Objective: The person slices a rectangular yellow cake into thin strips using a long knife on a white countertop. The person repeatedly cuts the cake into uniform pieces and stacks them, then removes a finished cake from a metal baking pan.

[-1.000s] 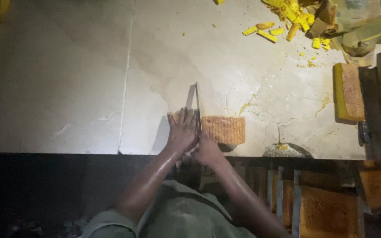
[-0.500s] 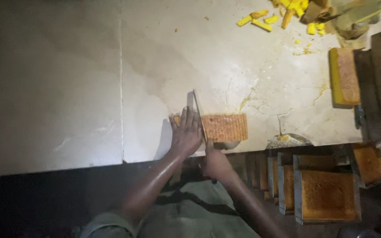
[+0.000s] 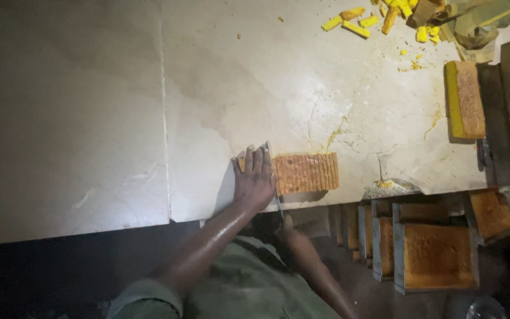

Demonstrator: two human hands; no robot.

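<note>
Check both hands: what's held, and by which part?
Left hand presses flat on the end of the brown cake slab. Right hand grips a knife by its handle at the counter edge.

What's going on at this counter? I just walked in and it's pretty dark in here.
A person is slicing a brown-topped cake loaf on a pale stone counter. The left hand lies flat over the loaf's left end, while the right hand, low at the counter's edge, works a long knife down through it. Another yellow-sided loaf lies at the right, yellow offcuts are scattered at the top, and baked loaves in metal tins wait below the counter.
</note>
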